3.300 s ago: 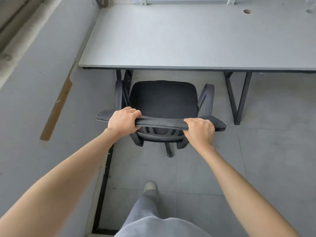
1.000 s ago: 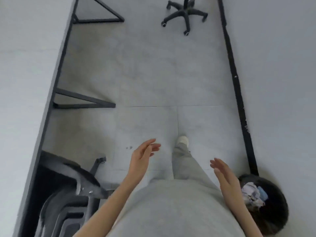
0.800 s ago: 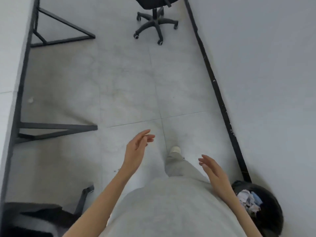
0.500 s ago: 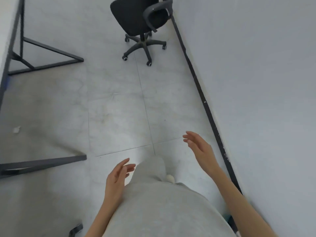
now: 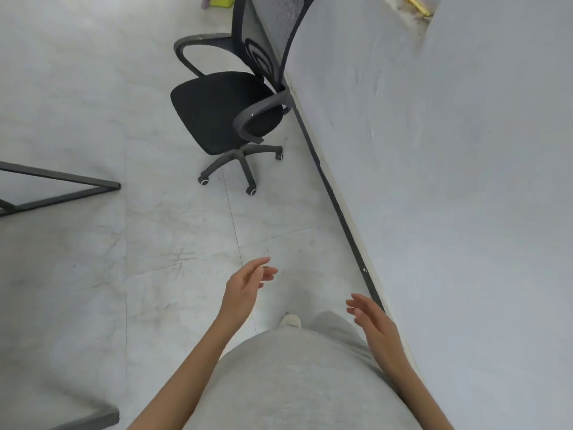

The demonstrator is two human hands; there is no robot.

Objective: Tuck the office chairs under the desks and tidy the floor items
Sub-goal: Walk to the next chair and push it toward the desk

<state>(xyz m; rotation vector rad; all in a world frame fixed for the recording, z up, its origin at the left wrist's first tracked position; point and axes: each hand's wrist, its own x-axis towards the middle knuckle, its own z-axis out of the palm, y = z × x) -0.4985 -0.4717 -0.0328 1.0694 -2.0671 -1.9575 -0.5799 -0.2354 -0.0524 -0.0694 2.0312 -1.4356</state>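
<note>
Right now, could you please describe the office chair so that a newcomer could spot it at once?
Follow the long grey desk edge on the right up the aisle. The office chair stands there on the pale tiled floor, backrest towards the desk. Nothing else nearby has a black seat, mesh back, grey armrests and a five-wheeled base.

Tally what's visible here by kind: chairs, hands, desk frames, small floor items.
Chairs: 1, black chair
Hands: 2, left hand and right hand, both empty
Desk frames: 1, frame
Small floor items: 1, yellow-green item
Total: 5
</note>
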